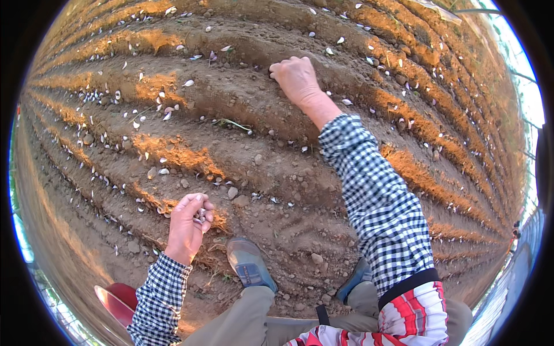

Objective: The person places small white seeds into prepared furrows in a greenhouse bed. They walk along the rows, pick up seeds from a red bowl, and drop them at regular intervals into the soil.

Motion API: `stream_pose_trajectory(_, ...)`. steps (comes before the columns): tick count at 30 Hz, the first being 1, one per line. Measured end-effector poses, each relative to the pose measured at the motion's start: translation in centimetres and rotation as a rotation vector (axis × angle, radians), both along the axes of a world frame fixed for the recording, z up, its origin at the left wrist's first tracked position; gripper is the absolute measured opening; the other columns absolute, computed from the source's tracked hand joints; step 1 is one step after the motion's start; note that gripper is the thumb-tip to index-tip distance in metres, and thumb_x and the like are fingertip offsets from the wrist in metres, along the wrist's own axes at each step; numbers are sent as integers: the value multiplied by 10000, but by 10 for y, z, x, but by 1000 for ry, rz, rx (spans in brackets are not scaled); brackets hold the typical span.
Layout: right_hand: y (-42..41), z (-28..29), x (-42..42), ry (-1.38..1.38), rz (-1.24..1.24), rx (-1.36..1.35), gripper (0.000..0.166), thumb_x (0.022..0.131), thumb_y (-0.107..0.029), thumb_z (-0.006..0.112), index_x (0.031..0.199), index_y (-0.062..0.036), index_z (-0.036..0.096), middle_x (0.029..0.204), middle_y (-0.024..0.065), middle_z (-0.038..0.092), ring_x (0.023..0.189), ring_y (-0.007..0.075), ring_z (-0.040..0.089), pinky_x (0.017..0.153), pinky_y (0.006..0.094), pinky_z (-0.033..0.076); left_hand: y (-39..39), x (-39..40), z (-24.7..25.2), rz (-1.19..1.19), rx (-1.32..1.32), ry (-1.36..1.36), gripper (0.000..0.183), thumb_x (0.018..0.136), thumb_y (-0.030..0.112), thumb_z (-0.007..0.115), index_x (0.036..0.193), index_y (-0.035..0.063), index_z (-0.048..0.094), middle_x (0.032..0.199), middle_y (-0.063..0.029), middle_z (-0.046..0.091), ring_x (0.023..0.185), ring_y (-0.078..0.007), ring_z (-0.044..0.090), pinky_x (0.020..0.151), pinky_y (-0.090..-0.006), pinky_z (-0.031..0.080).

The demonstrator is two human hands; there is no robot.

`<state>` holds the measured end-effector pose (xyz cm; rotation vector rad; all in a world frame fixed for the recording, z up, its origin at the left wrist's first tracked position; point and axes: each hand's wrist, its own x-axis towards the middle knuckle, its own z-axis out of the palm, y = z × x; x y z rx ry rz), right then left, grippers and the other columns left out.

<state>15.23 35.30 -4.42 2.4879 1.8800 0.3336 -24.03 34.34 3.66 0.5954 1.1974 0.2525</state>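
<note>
My left hand (190,222) is half curled, palm up, around several garlic cloves (200,216) at the lower left, above a furrow beside my shoe. My right arm reaches far forward, and my right hand (295,78) is at the soil of a furrow near the top centre, its fingertips bent down at the ground. Whether a clove is between those fingertips is hidden. Pale garlic cloves lie along the furrows, among them one clove (188,83) left of my right hand and another clove (346,102) to its lower right.
Soil ridges (255,158) curve across the view, with small stones and clods. My shoe (251,263) stands on the soil at the centre, the other shoe (355,280) to its right. A red container (117,300) is at the lower left, partly behind my left sleeve.
</note>
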Motion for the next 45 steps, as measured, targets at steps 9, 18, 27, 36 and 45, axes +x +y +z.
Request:
stream_pose_trajectory(9,-108,47,73,308,-149,-33,156,895,-331,662,896,-209,759,851,55,733,836,228,717,778,425,542,-2,-1,-1,-21,7,-4,131,992,164,586,1033,39,596,851,-74,639,651,-140,587,487,-226,428)
stream_pose_trajectory(18,-99,28,40,487,-177,60,205,860,-303,708,939,-123,764,907,80,746,908,283,701,814,404,506,-4,10,10,-49,25,-5,133,1001,143,567,1032,17,596,842,-82,643,662,-143,604,489,-222,441)
stream_pose_trajectory(27,-102,75,-29,1609,-109,214,153,929,-178,689,1025,-62,718,927,-25,707,893,99,644,821,260,522,-10,31,14,-126,44,-49,156,1012,169,560,1036,23,609,858,-83,655,652,-128,607,473,-210,447)
stream_pose_trajectory(36,-129,79,-146,1051,371,185,147,860,-115,699,994,-59,674,827,100,669,788,283,658,692,410,521,-21,73,23,-326,57,-145,185,996,226,613,908,64,609,803,-45,647,611,-89,590,429,-199,398)
stream_pose_trajectory(45,-89,44,-9,557,-93,381,90,853,-221,706,859,-146,755,821,59,718,823,252,664,769,409,479,-18,60,22,-255,37,-61,153,1001,177,580,926,44,587,816,-69,639,619,-111,595,427,-200,412)
